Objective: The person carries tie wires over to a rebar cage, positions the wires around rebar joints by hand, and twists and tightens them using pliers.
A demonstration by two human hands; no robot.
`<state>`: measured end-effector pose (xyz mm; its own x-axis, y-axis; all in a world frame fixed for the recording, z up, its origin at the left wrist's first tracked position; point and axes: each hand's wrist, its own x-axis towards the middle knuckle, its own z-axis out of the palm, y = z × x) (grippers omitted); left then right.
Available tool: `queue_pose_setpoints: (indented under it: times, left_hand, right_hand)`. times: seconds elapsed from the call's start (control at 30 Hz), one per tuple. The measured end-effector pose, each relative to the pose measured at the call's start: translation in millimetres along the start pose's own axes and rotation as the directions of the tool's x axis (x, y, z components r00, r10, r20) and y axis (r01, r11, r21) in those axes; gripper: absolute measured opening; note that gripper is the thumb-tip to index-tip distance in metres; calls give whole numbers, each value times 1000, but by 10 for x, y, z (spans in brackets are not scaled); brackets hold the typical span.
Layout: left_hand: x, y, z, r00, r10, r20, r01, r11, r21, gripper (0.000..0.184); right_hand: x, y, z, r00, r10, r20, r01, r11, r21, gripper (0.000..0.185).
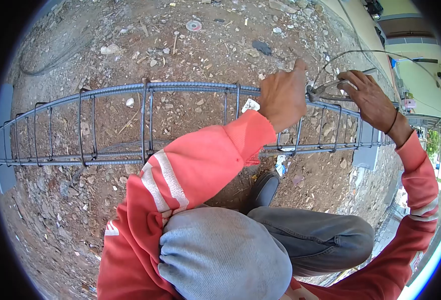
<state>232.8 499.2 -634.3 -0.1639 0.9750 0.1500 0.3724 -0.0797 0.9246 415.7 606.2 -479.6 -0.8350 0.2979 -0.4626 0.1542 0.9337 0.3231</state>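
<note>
Steel pincers (312, 94), clasped in the grip of the right hand (375, 102) at the upper bar of the rebar cage (195, 85), inward of the right grey support's (364, 157) edge, could slip and nip the left hand (283, 100) close beside their head, whose grip I cannot tell.

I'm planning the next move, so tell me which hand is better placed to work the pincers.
Right, I'd judge: the right hand already has its fingers on the handles of the pincers, whose head is at the upper bars. The left hand is at those bars nearby, off the handles.
</note>
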Motion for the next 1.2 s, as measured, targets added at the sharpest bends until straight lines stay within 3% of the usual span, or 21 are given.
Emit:
queue_pose_setpoints:
  times: [0.07,0.13,0.17,0.33,0.4,0.43,0.47,0.5,0.53,0.57,0.6,0.63,0.7,0.8,0.83,0.87,0.93,1.0,1.07,1.13,1.2]
  left_hand:
    - [7,19,-18,1000,-9,5,9,1000,6,45]
    - [3,32,-45,1000,-18,14,18,1000,11,43]
    - [1,58,-67,999,-39,22,38,999,29,41]
    - [-14,58,-53,999,-44,11,44,998,34,37]
    - [-40,97,-67,999,-32,24,31,999,42,31]
    - [-66,91,-22,999,-31,24,30,999,41,31]
    - [-118,112,3,964,187,-189,-167,979,114,31]
    - [-179,131,32,840,397,-370,-333,916,225,32]
    - [-253,147,49,841,396,-368,-333,916,225,32]
    - [-331,243,-85,980,171,-105,-160,981,112,30]
    - [-375,292,-162,980,-59,188,49,997,58,36]
    - [-400,251,-108,980,-60,191,49,997,63,36]
    - [-389,111,62,928,-216,305,221,975,17,55]
    - [-266,69,200,855,-371,362,390,920,21,65]
    - [-236,65,223,806,-399,437,477,876,-78,66]
    - [-207,87,203,749,-424,509,567,808,-160,76]
    - [-148,207,326,659,-702,271,738,673,-49,89]
    - [-187,110,552,619,-755,214,776,630,-22,92]
    - [-227,57,637,573,-803,162,814,581,5,95]
    - [-289,0,533,634,-633,443,743,658,-122,92]
    - [-255,-56,606,620,-643,450,751,652,-103,94]
  right_hand:
    - [72,2,-61,999,-40,-19,39,998,-42,40]
    - [134,22,-125,993,-8,121,25,990,-139,31]
    - [145,26,-113,998,-62,23,66,972,-227,23]
    - [219,-25,-232,997,-45,63,60,965,-255,23]
    - [233,-18,-294,986,37,165,-6,984,-180,24]
    - [225,-16,-306,991,42,125,-24,990,-141,34]
    - [217,-14,-337,991,42,126,-24,990,-141,34]
    - [212,-18,-389,984,38,176,-17,993,-118,40]
    - [212,-23,-449,974,34,224,-13,995,-94,47]
    - [267,-57,-565,974,35,222,-15,996,-90,47]
    - [366,-113,-718,846,183,500,-322,924,208,51]
    - [415,-149,-787,626,180,759,-640,675,368,56]
    - [387,-54,-725,678,188,711,-593,712,377,55]
    - [309,-74,-668,721,254,645,-520,813,261,56]
    - [184,-75,-546,907,248,340,-287,955,71,56]
    - [73,-48,-423,994,106,24,-99,974,-201,56]
    - [-31,123,-256,980,174,100,-141,953,-269,59]
    - [-102,223,-161,994,70,-88,-106,844,-526,66]
    - [-79,239,-155,992,115,-49,-123,839,-531,74]
    - [21,167,-205,992,110,-64,-127,814,-566,73]
    - [59,194,-159,992,93,-90,-129,783,-608,73]
